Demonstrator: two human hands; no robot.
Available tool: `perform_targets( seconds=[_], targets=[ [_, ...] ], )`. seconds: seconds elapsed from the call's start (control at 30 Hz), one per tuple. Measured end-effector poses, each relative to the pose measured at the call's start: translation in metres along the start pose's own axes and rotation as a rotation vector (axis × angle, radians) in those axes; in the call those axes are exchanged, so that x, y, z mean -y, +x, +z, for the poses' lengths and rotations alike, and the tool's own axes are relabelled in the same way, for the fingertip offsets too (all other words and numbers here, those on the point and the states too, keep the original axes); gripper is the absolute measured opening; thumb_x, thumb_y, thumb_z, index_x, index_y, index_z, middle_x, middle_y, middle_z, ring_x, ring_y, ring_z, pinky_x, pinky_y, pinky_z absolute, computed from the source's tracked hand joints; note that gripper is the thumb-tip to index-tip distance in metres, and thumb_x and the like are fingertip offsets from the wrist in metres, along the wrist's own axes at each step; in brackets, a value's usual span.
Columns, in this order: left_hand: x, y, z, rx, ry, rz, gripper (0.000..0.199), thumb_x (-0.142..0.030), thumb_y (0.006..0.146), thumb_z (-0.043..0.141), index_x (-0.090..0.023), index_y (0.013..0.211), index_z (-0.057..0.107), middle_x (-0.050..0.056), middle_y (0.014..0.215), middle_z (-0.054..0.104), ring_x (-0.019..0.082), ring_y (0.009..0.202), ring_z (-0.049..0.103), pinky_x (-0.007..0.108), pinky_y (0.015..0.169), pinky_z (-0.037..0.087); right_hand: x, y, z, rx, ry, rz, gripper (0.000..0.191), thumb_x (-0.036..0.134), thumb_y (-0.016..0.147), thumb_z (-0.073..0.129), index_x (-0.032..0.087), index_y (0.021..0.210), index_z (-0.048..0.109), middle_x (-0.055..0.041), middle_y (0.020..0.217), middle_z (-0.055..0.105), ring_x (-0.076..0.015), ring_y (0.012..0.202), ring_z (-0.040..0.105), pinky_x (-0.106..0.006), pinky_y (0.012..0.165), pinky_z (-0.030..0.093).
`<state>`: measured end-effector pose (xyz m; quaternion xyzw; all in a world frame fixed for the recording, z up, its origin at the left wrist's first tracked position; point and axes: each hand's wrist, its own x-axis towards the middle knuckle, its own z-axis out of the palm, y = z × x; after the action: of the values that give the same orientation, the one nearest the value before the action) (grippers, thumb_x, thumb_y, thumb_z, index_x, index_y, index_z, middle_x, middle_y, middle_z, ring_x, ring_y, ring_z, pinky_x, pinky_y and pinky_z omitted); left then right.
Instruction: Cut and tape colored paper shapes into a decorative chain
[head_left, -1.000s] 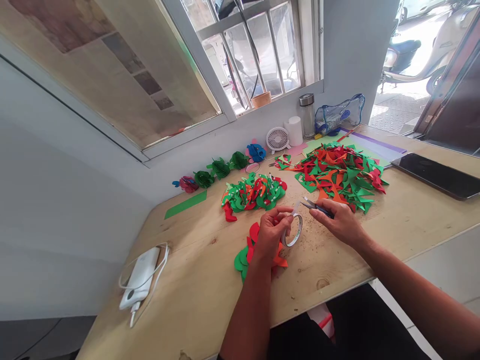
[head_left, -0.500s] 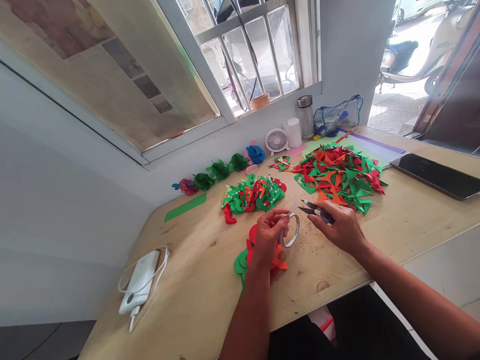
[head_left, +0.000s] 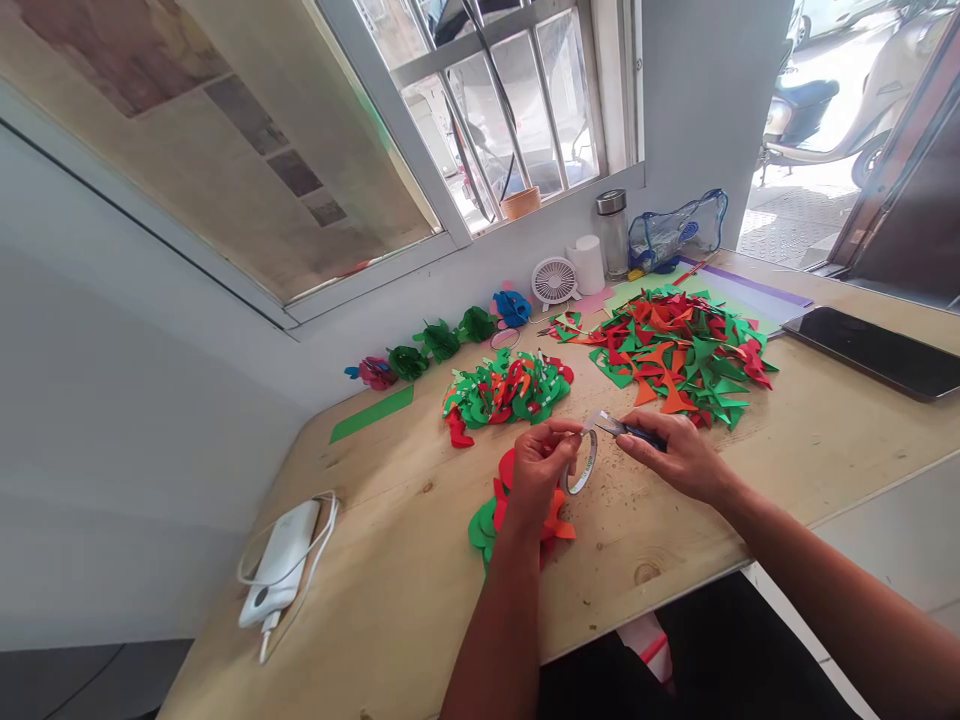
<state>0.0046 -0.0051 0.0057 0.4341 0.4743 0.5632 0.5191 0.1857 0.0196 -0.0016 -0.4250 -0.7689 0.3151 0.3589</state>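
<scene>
The tape roll [head_left: 581, 470] hangs at the fingertips of the left hand [head_left: 551, 452], on the side facing the right hand [head_left: 675, 452], so it lies between the two. The left thumb and fingers are pinched together at the top of the roll, by its short free end [head_left: 592, 418]. The right hand is curled around small dark-handled snips [head_left: 634, 432], their tips pointing left at that free end; they seem to meet it, though the clear strip is too faint to be sure.

Both hands are above the table [head_left: 360, 590], inward of its near edge, the forearms crossing that edge. Just beneath and left of the left hand is a heap of red, green and orange cut shapes [head_left: 487, 520]. Beyond the hands lie a pile of curled pieces [head_left: 506, 388] and, toward the far right corner, a larger pile of scraps [head_left: 675, 350]. A phone [head_left: 874, 350] lies near the right end, and a white power bank [head_left: 281, 560] with its cable near the left edge. A wide stretch of plain wood runs between power bank and cut shapes.

Half a second ago the snips' blades were spread, short of the strip; now they are nearly together and closer to it.
</scene>
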Motion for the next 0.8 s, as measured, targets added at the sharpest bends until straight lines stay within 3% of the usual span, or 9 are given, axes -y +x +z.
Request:
perform_targets(
  seconds=[0.57,0.8],
  targets=[
    [0.0064,0.0061,-0.0075,0.065,0.058,-0.036,0.020,-0.031,0.069,0.068,-0.016,0.081,0.068,-0.007,0.046,0.045,0.004,0.036,0.036,0.017,0.037,0.027,0.0036,-0.0004,-0.0028,-0.015,0.033,-0.033,0.036,0.048,0.086,0.047,0.017,0.073,0.059,0.0024,0.059,0.047,-0.0092,0.054,0.039,-0.023,0.050,0.028],
    [0.0012,0.0026,-0.0028,-0.001,0.024,-0.006,0.017,-0.030,0.068,0.068,-0.016,0.079,0.067,-0.007,0.047,0.046,0.003,0.036,0.035,0.016,0.036,0.025,0.0027,-0.0001,-0.0024,-0.010,0.016,-0.016,0.036,0.047,0.087,0.046,0.017,0.075,0.060,0.0023,0.060,0.046,-0.0093,0.054,0.039,-0.023,0.050,0.029]
  ],
)
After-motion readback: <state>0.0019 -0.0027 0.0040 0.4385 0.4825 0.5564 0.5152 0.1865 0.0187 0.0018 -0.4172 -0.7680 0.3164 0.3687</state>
